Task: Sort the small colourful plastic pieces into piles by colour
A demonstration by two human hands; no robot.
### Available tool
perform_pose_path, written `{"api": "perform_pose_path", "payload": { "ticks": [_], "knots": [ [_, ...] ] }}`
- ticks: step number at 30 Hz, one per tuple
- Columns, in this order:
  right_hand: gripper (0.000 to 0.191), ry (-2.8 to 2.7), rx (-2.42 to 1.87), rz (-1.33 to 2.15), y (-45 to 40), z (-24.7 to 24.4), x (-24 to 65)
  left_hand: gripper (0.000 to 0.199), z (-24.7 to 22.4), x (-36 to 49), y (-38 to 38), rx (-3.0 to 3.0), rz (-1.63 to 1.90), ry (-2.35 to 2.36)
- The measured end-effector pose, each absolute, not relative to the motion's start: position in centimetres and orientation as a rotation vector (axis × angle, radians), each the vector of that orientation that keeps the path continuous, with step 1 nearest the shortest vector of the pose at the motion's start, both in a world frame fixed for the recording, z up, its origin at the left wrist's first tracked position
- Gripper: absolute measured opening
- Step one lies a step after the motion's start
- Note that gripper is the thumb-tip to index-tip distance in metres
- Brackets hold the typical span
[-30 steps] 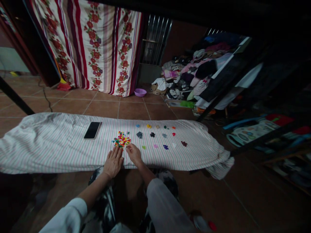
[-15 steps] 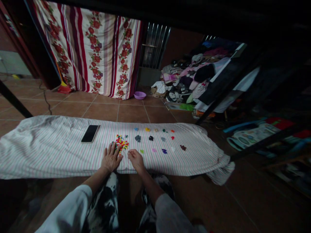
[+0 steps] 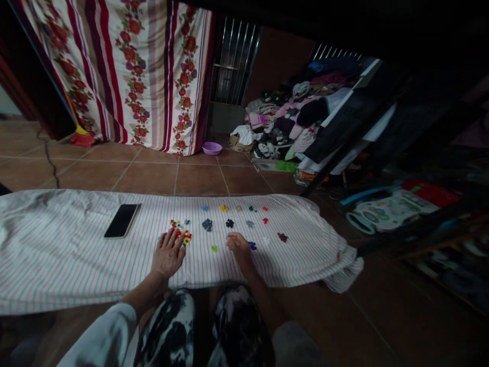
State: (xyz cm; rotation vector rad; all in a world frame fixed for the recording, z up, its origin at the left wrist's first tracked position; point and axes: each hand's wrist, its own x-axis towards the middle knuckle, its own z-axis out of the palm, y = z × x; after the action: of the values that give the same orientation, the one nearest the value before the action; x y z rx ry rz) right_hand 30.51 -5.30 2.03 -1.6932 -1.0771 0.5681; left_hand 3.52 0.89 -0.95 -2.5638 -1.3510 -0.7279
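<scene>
Our left hand (image 3: 166, 256): fingers fanned, palm down over mixed pile (image 3: 187, 237), probably to steady loose bits. Right hand (image 3: 240, 245): fingers curled, tips close by blue pile (image 3: 252, 246); can't tell if we've got anything pinched. Colour piles sit apart on cloth (image 3: 145, 265), likely so shades don't mix lol.

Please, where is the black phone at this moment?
In the head view, the black phone lies on the striped cloth, on the person's left side, to the left of the mixed colourful pile and the left hand.
</scene>
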Motion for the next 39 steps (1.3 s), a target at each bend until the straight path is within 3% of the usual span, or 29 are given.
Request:
{"api": "perform_pose_path", "payload": {
  "ticks": [9,19,39],
  "knots": [
    [0.027,-0.942,-1.924,0.268,-0.5,3.4,40.6,0.049,-1.3,3.6,0.9,-2.478,-0.824,-1.347],
    [0.03,-1.028,-2.353,-0.014,4.0,3.9,45.7,0.054,-1.8,3.5,1.1,-2.474,-0.805,-1.321],
    [0.033,-1.099,-2.361,0.012,6.5,2.8,47.5,0.055,-1.1,3.6,1.0,-2.474,-0.723,-1.297]
  ]
}}
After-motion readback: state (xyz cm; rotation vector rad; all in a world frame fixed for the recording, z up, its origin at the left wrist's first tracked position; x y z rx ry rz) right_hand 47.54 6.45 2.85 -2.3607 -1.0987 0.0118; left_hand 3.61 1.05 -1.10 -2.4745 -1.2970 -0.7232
